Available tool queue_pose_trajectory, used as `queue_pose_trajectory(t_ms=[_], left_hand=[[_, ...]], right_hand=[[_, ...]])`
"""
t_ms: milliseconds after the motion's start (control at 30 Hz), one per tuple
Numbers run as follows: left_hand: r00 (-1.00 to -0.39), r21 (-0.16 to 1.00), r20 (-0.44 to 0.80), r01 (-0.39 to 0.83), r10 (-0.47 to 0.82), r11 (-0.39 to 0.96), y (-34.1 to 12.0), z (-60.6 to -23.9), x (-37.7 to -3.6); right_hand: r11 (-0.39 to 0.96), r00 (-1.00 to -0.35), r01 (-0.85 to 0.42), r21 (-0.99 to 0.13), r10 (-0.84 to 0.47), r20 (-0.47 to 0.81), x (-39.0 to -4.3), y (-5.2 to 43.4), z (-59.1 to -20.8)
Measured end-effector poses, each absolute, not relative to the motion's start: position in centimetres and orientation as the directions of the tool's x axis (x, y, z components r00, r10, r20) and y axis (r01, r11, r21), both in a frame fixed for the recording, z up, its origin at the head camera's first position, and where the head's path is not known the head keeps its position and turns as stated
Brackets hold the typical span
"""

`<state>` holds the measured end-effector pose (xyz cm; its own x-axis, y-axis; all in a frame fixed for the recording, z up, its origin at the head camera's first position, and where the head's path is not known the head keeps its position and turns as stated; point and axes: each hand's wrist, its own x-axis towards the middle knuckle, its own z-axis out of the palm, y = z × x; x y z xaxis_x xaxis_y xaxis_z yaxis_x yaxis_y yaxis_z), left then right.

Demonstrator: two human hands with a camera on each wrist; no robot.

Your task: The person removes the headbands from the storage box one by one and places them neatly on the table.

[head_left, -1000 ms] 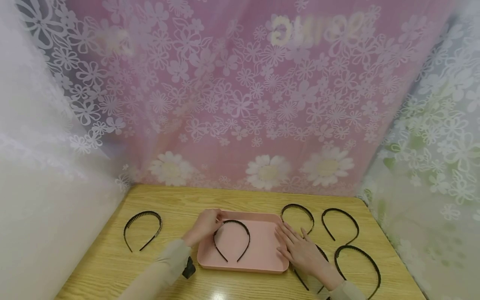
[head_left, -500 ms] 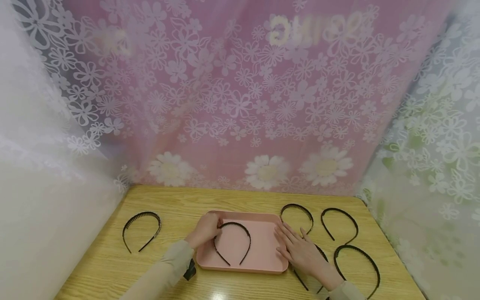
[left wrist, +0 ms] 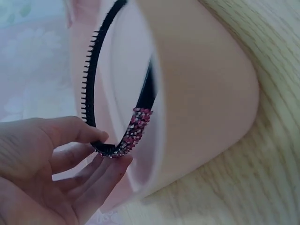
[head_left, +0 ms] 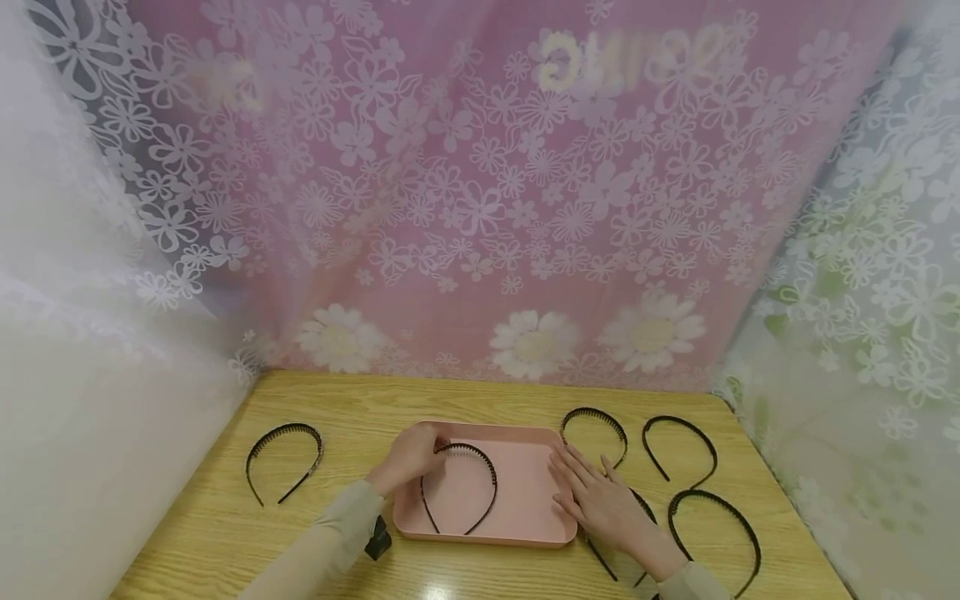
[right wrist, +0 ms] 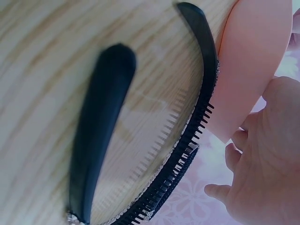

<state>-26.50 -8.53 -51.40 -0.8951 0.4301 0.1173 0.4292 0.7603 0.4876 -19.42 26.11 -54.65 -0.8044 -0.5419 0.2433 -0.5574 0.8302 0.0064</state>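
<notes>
My left hand (head_left: 408,458) pinches a black toothed headband (head_left: 494,478) between thumb and fingers, at the left side of a shallow pink tray (head_left: 528,492). In the left wrist view, pink and white sparkly trim covers part of this headband (left wrist: 139,124), and its comb teeth face the thumb side. The band lies within the tray's walls; whether its ends touch the bottom I cannot tell. Over the tray's right rim rests my right hand (head_left: 607,507), fingers extended. Partly beneath that hand and forearm lies another headband (head_left: 642,505), also close up in the right wrist view.
Another headband (head_left: 288,427) lies alone on the wooden table (head_left: 337,400) at the left. More headbands lie at the right: one behind the right hand (head_left: 592,411), one farther right (head_left: 681,419), one nearer (head_left: 716,497). A flowered pink curtain (head_left: 450,250) hangs behind.
The pinched headband first shifts slightly right, then swings left, its ends now closer to the tray's front wall. The left hand barely moves; the right hand stays put.
</notes>
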Motion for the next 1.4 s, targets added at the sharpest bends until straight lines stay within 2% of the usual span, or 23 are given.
queue_pose_trajectory(t_ms=[133,300,533,867,1133,1400], left_hand=[[-0.885,0.587,0.057,0.404,0.463,0.701,-8.9,-50.9,-26.6],[-0.870,0.743,-0.045,0.299,0.491,0.599,-9.5,-50.6,-26.9],[-0.858,0.873,-0.106,0.161,0.502,0.460,-9.8,-50.4,-27.1],[-0.846,0.940,-0.154,0.034,0.510,0.340,-10.4,-50.1,-27.0],[-0.846,0.940,-0.161,0.025,0.508,0.341,-10.4,-49.8,-27.0],[-0.874,0.943,-0.158,0.005,0.460,0.333,-10.3,-49.3,-27.1]], right_hand=[[0.833,-0.811,-0.553,-0.010,-0.535,0.235,-19.4,26.1,-54.6],[0.832,-0.812,-0.555,-0.017,-0.537,0.230,-19.4,26.1,-54.6],[0.834,-0.818,-0.551,-0.021,-0.535,0.210,-19.4,26.1,-54.6],[0.837,-0.823,-0.547,-0.025,-0.533,0.196,-19.5,26.0,-54.5],[0.837,-0.821,-0.547,-0.019,-0.532,0.208,-19.4,26.0,-54.5],[0.833,-0.811,-0.553,0.004,-0.538,0.230,-19.4,26.0,-54.5]])
